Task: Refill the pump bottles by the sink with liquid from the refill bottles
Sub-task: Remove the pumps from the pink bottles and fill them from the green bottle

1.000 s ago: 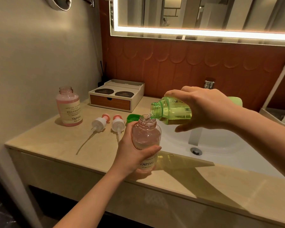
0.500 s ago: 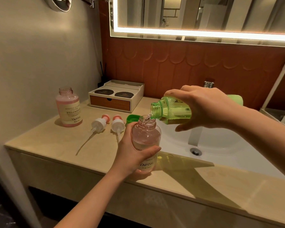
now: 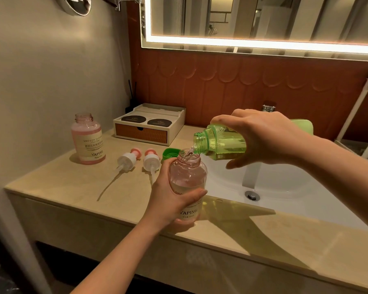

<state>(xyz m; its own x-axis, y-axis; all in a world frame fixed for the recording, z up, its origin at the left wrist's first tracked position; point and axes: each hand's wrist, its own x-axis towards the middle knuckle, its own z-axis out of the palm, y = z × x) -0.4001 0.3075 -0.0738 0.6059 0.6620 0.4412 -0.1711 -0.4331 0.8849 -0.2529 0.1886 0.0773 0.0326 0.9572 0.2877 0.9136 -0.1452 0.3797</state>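
Note:
My left hand (image 3: 170,204) grips a clear pink pump bottle (image 3: 187,177) with its top off, standing on the counter's front edge. My right hand (image 3: 261,139) holds a green refill bottle (image 3: 219,143) tipped on its side, its mouth over the pink bottle's opening. A thin clear stream runs from it into the pink bottle, which holds liquid up to about mid-height. A second open pink pump bottle (image 3: 88,139), nearly full, stands at the left by the wall. Two white and pink pump heads (image 3: 126,161) (image 3: 151,161) lie on the counter, with a green cap (image 3: 170,153) beside them.
A white sink basin (image 3: 270,187) with a drain (image 3: 252,195) lies under my right hand. A white box with a wicker-front drawer (image 3: 149,126) sits at the back by the brown tiled wall. A lit mirror (image 3: 263,20) hangs above. A white rack (image 3: 357,115) stands far right.
The liquid level in the held pink bottle has risen slightly. Both hands and both bottles stay almost where they were.

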